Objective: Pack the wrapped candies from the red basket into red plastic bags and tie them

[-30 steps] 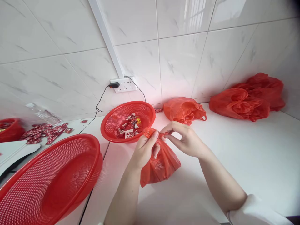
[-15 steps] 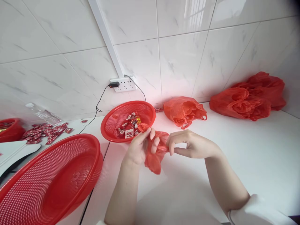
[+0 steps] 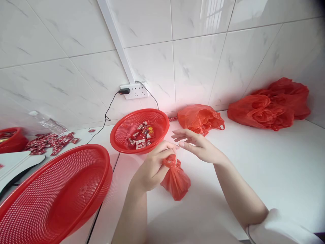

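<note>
My left hand point(image 3: 154, 164) is closed around the gathered neck of a small red plastic bag point(image 3: 177, 183), which hangs down over the white table. What is inside the bag cannot be made out. Just above and to the right, my right hand point(image 3: 199, 145) is open, fingers stretched out toward the left hand and holding nothing. Behind my hands stands a round red mesh basket point(image 3: 119, 135) with wrapped candies point(image 3: 143, 134) lying in it. A larger red plastic bag point(image 3: 195, 117) lies crumpled behind the right hand.
A big red basket point(image 3: 101, 152) stands at the front left. Small red packets point(image 3: 42, 142), a clear plastic bottle point(image 3: 49, 123) and a red container point(image 3: 14, 144) are at the far left. Bulky red bags point(image 3: 269, 105) rest at the back right. A cable runs down from the power strip point(image 3: 135, 91).
My right hand has let go of the small bag and opened, moving slightly up and left. My left hand has turned over, gripping the bag's neck, and the bag now hangs lower.
</note>
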`<control>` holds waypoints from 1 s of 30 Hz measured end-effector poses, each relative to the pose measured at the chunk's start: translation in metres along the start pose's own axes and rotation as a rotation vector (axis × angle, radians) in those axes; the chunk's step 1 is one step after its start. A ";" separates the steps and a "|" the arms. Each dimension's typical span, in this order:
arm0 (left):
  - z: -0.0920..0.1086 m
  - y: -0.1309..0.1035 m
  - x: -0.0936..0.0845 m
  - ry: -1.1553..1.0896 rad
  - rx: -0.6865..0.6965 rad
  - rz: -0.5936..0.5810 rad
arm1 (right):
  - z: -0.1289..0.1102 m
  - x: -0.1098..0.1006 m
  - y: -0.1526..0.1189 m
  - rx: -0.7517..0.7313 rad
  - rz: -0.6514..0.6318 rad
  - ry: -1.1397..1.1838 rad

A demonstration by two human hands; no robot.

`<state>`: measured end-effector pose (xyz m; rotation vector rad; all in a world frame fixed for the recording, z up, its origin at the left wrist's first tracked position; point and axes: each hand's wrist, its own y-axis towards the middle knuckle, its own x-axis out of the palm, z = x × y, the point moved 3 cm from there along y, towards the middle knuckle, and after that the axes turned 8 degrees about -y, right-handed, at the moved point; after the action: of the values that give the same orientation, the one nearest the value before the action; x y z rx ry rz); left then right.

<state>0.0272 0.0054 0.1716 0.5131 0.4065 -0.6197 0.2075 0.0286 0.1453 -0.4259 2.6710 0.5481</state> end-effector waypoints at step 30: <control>-0.050 0.001 -0.018 0.133 -0.326 -0.186 | 0.021 0.013 0.006 0.134 -0.294 0.102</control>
<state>0.0040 0.0422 0.1411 0.2058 0.6731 -0.6841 0.2003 0.0404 0.1244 -0.8086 2.6516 0.2638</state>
